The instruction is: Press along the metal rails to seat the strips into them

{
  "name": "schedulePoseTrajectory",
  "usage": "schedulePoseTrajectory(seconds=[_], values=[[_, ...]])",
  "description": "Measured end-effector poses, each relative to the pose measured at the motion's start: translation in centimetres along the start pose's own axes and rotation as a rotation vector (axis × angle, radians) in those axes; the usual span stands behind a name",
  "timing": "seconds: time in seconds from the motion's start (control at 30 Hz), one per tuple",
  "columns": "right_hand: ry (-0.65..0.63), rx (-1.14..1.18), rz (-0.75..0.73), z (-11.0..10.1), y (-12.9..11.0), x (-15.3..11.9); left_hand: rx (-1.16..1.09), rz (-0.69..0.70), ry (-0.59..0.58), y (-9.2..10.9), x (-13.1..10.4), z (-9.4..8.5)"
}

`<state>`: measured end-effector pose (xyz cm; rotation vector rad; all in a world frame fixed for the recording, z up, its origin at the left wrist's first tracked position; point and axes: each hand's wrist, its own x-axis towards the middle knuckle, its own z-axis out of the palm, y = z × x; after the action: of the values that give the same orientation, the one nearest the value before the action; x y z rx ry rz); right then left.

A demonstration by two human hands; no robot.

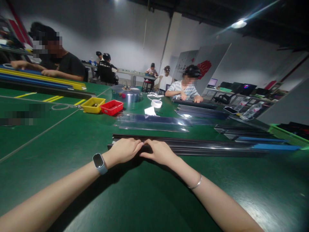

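Note:
A long black grooved profile [205, 148] lies across the green table in front of me. My left hand [126, 149] is closed over its left part, fingers bent across the top and pointing right. Close beside it, my right hand [158, 151] grips the same profile, its thumb on the near side and its fingers over the top. The fingertips of both hands nearly meet. Behind the profile lie clear plastic strips [154, 122]. A blue strip [275, 147] rests at the profile's right end.
Beyond are a yellow bin [93, 105], a red bin [112, 107], a white tape roll [156, 103] and a coil of clear film [126, 94]. More profiles [202, 112] and a green basket [289, 135] stand right. Other people sit around the table.

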<state>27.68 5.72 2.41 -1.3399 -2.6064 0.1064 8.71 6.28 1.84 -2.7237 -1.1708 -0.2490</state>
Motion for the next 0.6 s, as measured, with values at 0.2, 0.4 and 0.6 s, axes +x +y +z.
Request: schedulePoseTrajectory(seconds=[0.2, 0.4, 0.6], values=[[-0.013, -0.018, 0.020, -0.02, 0.02, 0.02, 0.000, -0.015, 0.010, 0.17, 0.06, -0.04], [0.046, 0.005, 0.014, 0.42, 0.16, 0.06, 0.028, 0.030, 0.016, 0.17, 0.02, 0.08], [0.017, -0.067, 0.048, 0.29, -0.16, -0.02, 0.014, -0.004, 0.048, 0.17, 0.04, -0.05]])
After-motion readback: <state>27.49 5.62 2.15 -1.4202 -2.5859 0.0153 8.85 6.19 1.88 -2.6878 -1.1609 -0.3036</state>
